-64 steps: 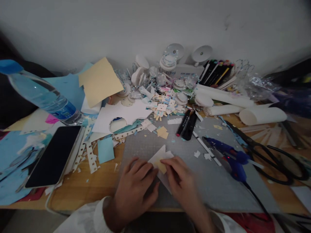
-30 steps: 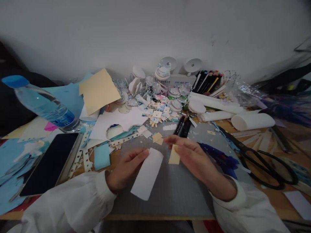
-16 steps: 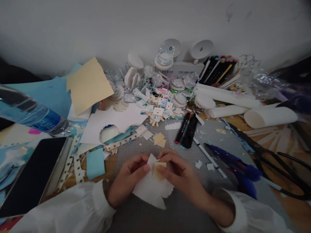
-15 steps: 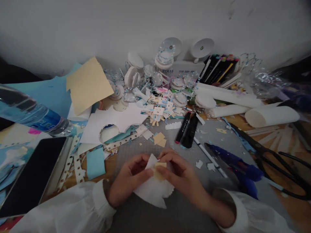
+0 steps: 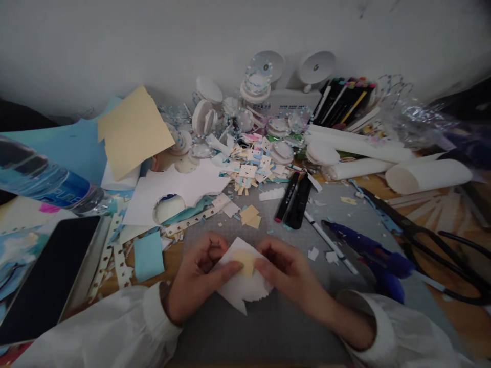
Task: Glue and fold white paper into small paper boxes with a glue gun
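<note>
Between my two hands is a white piece of paper (image 5: 240, 291) with a jagged lower edge, held above the grey cutting mat (image 5: 215, 337). A small pale yellow paper piece (image 5: 247, 261) lies against its front. My left hand (image 5: 205, 276) pinches the white paper at its left side, thumb on the yellow piece's edge. From the right, my right hand (image 5: 287, 271) grips the same paper, its thumb at the yellow piece's right edge. The fingers behind the paper are partly hidden. Small yellow paper squares (image 5: 251, 215) lie on the mat just beyond.
A blue glue gun (image 5: 368, 250), black scissors (image 5: 433, 235) and black markers (image 5: 297, 202) lie to the right. On the left are a phone (image 5: 49, 276), a water bottle (image 5: 49, 179) and a blue paper piece (image 5: 149, 256). Small cut-out paper figures (image 5: 249, 171) are heaped at the back.
My right hand has shifted slightly right, its thumb moving from over the yellow piece to its edge. The white paper has turned a little, exposing more of the yellow piece.
</note>
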{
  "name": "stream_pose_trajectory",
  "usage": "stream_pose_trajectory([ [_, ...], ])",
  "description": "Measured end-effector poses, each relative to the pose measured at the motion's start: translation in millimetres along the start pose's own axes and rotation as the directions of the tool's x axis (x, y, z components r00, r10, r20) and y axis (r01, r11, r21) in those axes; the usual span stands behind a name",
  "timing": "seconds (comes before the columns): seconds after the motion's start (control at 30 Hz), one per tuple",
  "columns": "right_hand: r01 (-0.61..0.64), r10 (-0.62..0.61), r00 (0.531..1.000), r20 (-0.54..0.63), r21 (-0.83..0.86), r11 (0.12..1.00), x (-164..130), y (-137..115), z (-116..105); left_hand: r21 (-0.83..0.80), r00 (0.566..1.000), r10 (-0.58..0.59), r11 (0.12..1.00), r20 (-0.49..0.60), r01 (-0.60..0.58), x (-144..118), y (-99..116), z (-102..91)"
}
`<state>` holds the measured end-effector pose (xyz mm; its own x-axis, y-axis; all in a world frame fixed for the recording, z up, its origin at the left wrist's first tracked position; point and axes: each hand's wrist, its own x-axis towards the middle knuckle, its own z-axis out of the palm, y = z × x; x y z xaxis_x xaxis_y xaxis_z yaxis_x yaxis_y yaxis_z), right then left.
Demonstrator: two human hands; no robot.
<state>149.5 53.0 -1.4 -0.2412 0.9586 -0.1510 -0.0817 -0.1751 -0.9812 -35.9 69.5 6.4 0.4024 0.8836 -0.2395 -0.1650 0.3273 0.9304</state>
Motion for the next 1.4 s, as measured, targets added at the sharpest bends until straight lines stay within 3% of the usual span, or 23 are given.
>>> stream_pose_trajectory([
  [0.27,0.068,-0.079,0.995,-0.062,-0.169,0.983,-0.7,-2.0,-1.3,-0.021,0.995,-0.103,0.995,-0.009,0.103,1.4,-0.2,0.7],
  [0.43,0.058,-0.064,0.997,-0.053,-0.107,0.993,-1.5,-8.7,-1.6,0.031,0.991,-0.128,0.991,-0.032,0.129,1.9,2.6,0.4],
  [0.63,0.017,-0.021,0.988,-0.152,-0.028,0.999,-1.8,-12.4,-7.6,-0.021,0.987,-0.159,0.987,0.012,0.159,0.4,3.1,-3.2],
  [0.8,0.012,-0.014,0.997,-0.075,-0.026,1.000,0.4,-13.4,-10.6,0.011,0.986,-0.148,0.989,0.077,0.147,-0.6,2.6,-6.0],
  [0.97,0.005,0.000,0.999,0.048,-0.118,0.993,1.2,-12.8,-6.1,0.151,0.981,-0.115,0.984,0.157,0.091,-3.3,2.7,-6.3],
  [1.1,-0.009,0.020,0.992,0.125,-0.092,0.996,0.5,-10.2,-4.6,0.242,0.984,-0.105,0.968,0.144,0.068,-5.1,2.3,-6.7],
  [1.4,0.029,-0.028,1.000,0.011,-0.113,0.993,2.8,-3.9,-4.0,0.352,0.996,-0.078,0.935,0.050,0.055,-1.0,3.5,-2.6],
])
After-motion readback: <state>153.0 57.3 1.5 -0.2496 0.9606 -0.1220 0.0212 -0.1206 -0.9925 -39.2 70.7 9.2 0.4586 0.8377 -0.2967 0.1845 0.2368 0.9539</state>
